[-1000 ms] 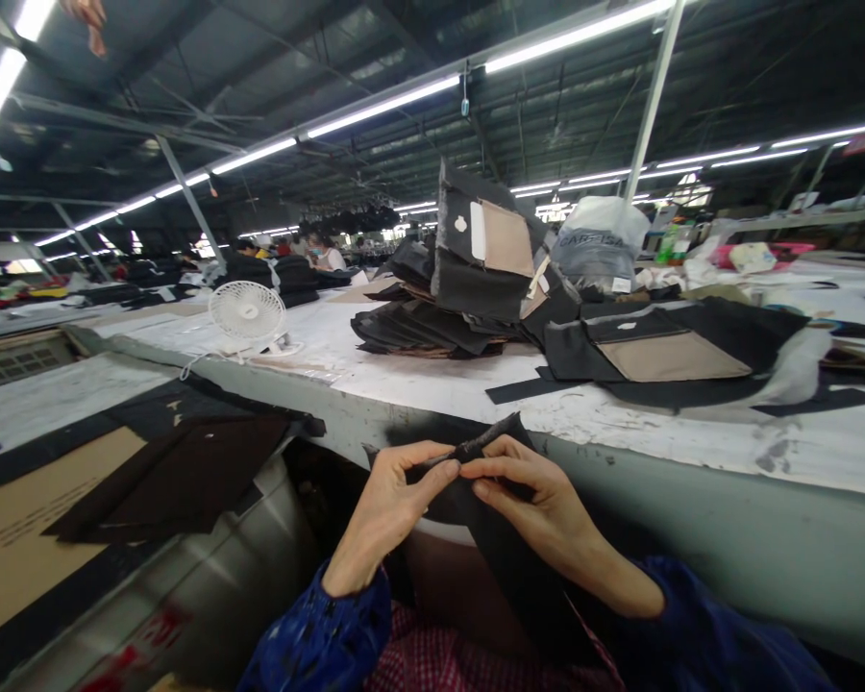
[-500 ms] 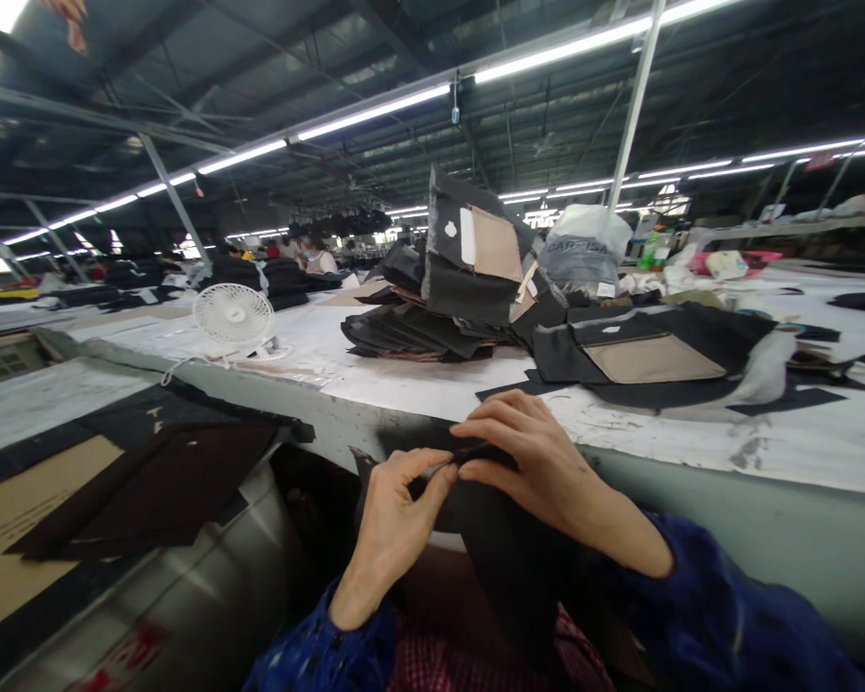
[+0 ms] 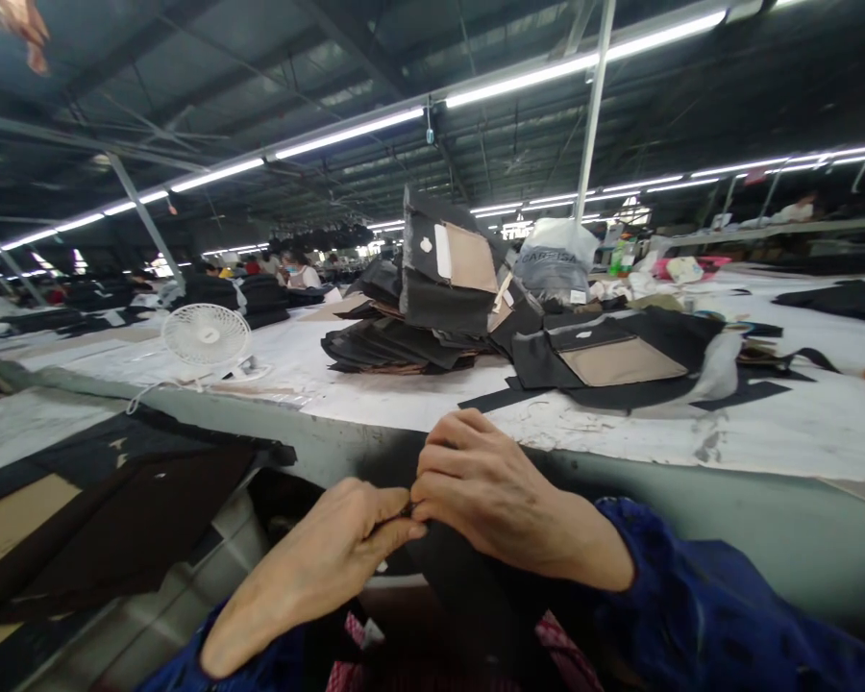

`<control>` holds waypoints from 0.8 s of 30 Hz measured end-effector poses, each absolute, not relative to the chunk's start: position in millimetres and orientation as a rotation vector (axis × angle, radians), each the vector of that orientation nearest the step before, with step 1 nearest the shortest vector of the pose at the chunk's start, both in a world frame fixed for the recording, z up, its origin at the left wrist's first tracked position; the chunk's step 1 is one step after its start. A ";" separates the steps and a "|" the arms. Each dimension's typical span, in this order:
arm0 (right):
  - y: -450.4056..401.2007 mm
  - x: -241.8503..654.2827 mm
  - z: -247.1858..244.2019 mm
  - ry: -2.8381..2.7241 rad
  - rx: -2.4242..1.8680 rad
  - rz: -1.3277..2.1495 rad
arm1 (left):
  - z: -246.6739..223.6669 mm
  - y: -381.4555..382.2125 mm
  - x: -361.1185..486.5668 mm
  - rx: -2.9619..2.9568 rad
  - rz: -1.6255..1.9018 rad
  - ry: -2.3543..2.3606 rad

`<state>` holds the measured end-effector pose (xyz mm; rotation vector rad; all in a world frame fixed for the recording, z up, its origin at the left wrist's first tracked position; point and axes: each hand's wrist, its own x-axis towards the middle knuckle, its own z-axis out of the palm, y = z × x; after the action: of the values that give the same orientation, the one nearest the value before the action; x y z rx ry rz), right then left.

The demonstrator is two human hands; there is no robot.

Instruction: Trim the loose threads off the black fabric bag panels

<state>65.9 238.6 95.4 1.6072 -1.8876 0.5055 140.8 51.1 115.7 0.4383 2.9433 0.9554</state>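
Note:
A piece of black fabric (image 3: pixel 468 577) hangs down from between my hands toward my lap. My left hand (image 3: pixel 309 567) lies nearly flat, back upward, and its fingertips pinch the fabric's upper edge. My right hand (image 3: pixel 482 490) curls over the same edge from the far side, its fingertips meeting those of my left hand. The pinched edge itself is mostly hidden by my fingers. Blue patterned sleeves cover both my forearms.
A long white-topped table (image 3: pixel 396 404) runs just beyond my hands, holding stacks of black panels with beige patches (image 3: pixel 447 279), a white fan (image 3: pixel 206 334) and a plastic bag (image 3: pixel 556 259). Dark fabric on cardboard (image 3: pixel 130 509) lies to the left. Co-workers sit far back.
My hands have drawn closer and now overlap the fabric edge, with my left hand turned flatter. The whole scene has shifted left in view, and the table contents have stayed in place.

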 end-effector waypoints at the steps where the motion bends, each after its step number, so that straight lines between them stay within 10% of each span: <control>1: 238.6 65.8 95.9 -1.881 1.627 0.535 | 117.0 52.7 141.4 0.453 0.936 2.889; 8: 286.3 64.9 126.9 -1.790 1.326 0.911 | 148.9 68.3 120.3 0.454 1.354 2.846; 16: 335.9 72.2 148.4 -1.556 0.916 0.835 | 161.2 71.5 14.5 -0.180 3.440 1.790; 24: 322.5 -22.6 71.3 -2.326 1.238 0.553 | 59.2 96.7 15.7 -0.667 3.246 1.228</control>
<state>-22.6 322.5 71.3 1.2375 -2.3264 0.5532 15.7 96.7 59.2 -0.6667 1.2280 3.2462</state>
